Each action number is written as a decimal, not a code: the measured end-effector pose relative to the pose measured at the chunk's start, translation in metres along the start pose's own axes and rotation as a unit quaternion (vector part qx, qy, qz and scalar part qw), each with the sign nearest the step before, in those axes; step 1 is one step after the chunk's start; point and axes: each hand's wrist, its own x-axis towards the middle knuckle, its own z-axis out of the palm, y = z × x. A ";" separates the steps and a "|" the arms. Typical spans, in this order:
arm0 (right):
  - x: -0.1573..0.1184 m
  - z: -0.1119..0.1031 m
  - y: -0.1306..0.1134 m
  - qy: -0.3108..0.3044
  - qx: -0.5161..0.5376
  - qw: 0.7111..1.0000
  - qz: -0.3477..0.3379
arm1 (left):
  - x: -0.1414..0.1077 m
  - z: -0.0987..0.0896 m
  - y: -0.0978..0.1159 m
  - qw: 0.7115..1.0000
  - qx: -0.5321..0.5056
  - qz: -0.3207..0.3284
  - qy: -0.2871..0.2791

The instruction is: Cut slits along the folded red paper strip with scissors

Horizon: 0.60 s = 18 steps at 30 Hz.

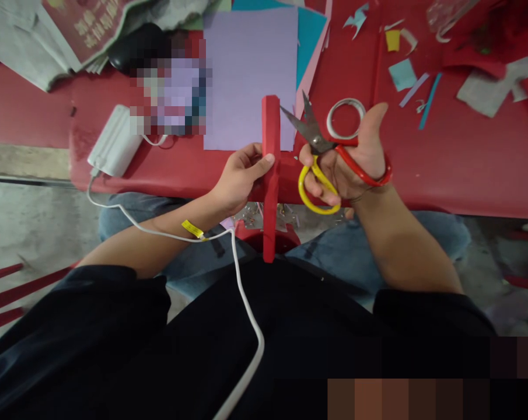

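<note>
Head view. The near edge of the red table [421, 175] crosses the frame below both wrists; the widest run of red surface lies beyond the right hand [345, 172], toward the right border. On the other side, a narrower red band separates the left hand [241, 175] from the power bank [115, 140]. The lower edge of the lilac sheet [246, 76] lies just above the left hand.

The red strip [270, 192] stands between the hands, its long axis running up and down the frame: the upper end overlaps the lilac sheet, the lower end extends past the table edge, over the lap. The left hand pinches it, thumb on the visible face and fingers behind. The right hand is loosely curled about the scissors [317, 141], with fingers in the yellow loop, the red loop at the thumb's base and the thumb raised. The blades are spread and point up and to the left; one tip appears at the strip's right edge, whether touching cannot be told.

Counted: one strip, one pair of scissors, one tape ring [329, 119] beyond the right hand, one power bank, one white cable [260, 341] with one yellow tag [192, 228]. Three sheets overlap: lilac, blue [311, 35] and pink [311, 65].
</note>
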 end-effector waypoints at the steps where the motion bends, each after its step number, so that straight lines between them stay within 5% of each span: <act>1: -0.002 -0.002 0.000 -0.037 0.026 0.999 -0.001 | 0.000 0.000 0.000 1.000 -0.006 0.004 0.002; 6: -0.012 -0.016 0.004 -0.213 0.155 0.958 -0.114 | 0.002 0.001 0.003 0.998 -0.037 0.009 0.059; 9: -0.018 -0.014 0.005 -0.227 0.152 0.951 -0.142 | 0.005 0.000 0.005 0.995 -0.044 0.008 0.090; 12: -0.017 0.007 0.009 -0.060 0.113 0.973 -0.192 | 0.006 0.000 0.004 0.995 -0.048 0.018 0.086; 15: -0.007 0.040 0.021 0.186 0.047 0.945 -0.265 | 0.005 0.001 0.001 0.996 -0.030 0.041 0.073; 18: 0.005 0.066 0.036 0.244 0.005 0.929 -0.277 | 0.003 0.001 -0.004 0.997 0.011 0.047 0.058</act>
